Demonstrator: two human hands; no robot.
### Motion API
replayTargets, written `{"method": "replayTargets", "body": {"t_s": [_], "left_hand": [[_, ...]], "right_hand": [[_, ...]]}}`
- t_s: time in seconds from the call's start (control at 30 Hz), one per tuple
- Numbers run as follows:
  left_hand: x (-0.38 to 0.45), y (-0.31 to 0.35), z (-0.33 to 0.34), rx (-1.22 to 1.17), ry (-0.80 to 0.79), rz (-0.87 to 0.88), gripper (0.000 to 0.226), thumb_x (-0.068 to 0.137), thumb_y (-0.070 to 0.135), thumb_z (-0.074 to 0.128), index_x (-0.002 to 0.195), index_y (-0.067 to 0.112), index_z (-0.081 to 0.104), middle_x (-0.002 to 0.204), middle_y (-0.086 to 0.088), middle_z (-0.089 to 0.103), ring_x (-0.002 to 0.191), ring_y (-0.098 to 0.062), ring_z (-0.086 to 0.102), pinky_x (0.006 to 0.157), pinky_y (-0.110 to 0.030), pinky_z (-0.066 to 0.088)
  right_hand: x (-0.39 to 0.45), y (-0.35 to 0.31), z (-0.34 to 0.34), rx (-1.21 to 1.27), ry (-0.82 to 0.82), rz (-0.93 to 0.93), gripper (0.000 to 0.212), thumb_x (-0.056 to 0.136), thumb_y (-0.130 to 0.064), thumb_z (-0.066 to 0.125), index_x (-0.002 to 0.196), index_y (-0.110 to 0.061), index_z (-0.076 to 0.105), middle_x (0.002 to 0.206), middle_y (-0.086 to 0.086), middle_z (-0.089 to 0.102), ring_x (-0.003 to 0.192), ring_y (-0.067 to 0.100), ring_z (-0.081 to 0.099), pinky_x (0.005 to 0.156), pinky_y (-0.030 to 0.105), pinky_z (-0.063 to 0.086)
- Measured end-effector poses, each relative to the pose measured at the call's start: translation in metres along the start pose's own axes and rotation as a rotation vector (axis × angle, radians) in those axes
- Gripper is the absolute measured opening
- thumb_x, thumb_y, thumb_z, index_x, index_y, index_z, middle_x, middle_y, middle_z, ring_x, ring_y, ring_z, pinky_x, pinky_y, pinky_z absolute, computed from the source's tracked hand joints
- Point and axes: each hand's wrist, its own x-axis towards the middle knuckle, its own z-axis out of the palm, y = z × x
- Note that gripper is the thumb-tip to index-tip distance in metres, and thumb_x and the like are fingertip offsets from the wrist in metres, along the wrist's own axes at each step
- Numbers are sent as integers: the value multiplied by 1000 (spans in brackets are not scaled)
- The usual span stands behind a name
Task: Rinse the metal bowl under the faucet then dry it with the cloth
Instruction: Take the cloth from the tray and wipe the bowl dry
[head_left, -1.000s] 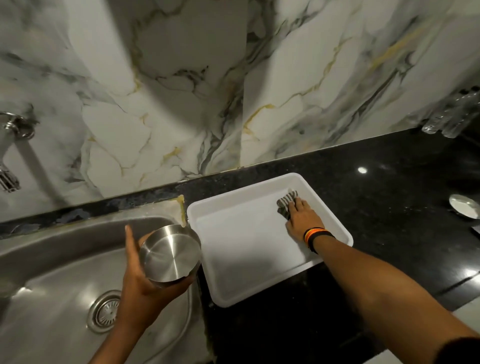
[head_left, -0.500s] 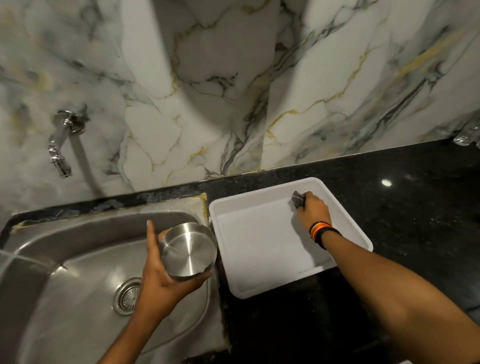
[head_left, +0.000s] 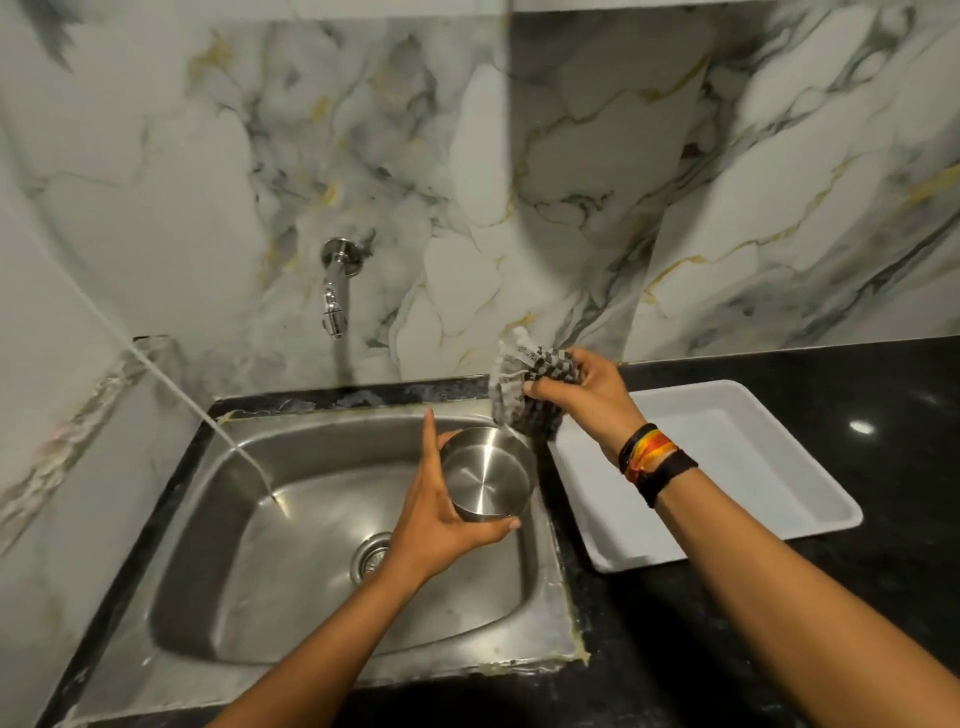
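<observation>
Head view: two hands over a steel sink (head_left: 322, 613).
Left hand (head_left: 436, 519) grips the bowl (head_left: 485, 475) near the sink's right edge; right hand (head_left: 587, 389) clutches the cloth (head_left: 524, 384) just above.

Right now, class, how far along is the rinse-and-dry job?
Rinsing looks over: the left hand holds the bowl over the sink, away from the faucet. In hand: the right hand brings the cloth above it. Left: wiping it dry.

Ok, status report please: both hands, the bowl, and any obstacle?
Left hand grips round steel bowl over sink. Right hand holds checked grey cloth above it. Nothing between.
</observation>
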Motion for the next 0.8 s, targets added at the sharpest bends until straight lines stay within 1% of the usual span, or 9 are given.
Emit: {"method": "replayTargets", "body": {"t_s": [0.1,0.23,0.3,0.37,0.47,0.53,0.6,0.7,0.8], "left_hand": [[-5,-4,-20,-4,17,15,167,58,42,106,165,45,-22,151,28,46,140,1,50,115,-26,45],[-9,-13,-43,3,21,45,168,59,38,106,165,41,-24,149,29,52,137,-3,57,113,-38,53],[-12,-18,-48,32,-2,71,167,59,42,104,166,36,-24,152,21,50,137,-7,58,114,-41,52],[-16,-20,-51,32,-8,88,161,63,45,101,168,34,-20,156,23,44,139,-7,56,116,-37,50],[-19,-20,-55,22,-5,105,151,65,53,95,168,38,-15,163,30,31,145,1,44,117,-20,41],[-19,-20,-59,54,-38,122,151,66,56,95,168,41,-16,171,14,28,153,-4,37,120,-25,37],[-21,-22,-62,88,-66,137,152,66,58,96,165,47,-20,173,2,27,157,-11,33,124,-30,35],[-24,-25,-65,121,-93,139,152,63,65,92,160,54,-25,173,0,25,158,-11,29,124,-26,30],[-25,-29,-68,148,-73,110,166,56,56,101,161,50,-27,171,-1,28,155,-10,29,125,-30,31]], "right_hand": [[-27,2,33,-99,-79,-194,29,78,-1,83,96,-4,60,96,25,69,88,19,68,83,39,59],[-70,29,66,-493,-298,-275,53,74,3,67,120,-22,58,110,-1,70,104,12,69,93,38,58],[-82,32,78,-723,-342,-316,64,78,3,66,135,-24,55,124,-3,66,115,12,64,100,34,54],[-85,31,89,-920,-329,-358,59,83,-4,67,139,-20,56,134,1,59,121,19,59,103,36,52],[-86,22,105,-1214,-358,-349,32,87,-14,62,119,-16,67,124,5,63,110,30,66,90,44,57],[-89,14,114,-1328,-383,-279,21,86,-15,59,105,-15,67,111,8,70,102,35,70,83,44,59],[-93,9,121,-1383,-400,-232,22,88,-16,60,109,-13,64,110,11,72,100,38,70,81,43,59],[-94,11,130,-1356,-422,-226,38,88,-26,67,121,-14,54,107,13,73,96,39,71,79,44,60],[-89,19,134,-1333,-406,-245,34,89,-27,67,119,-16,57,109,11,72,96,37,71,81,46,60]]}}
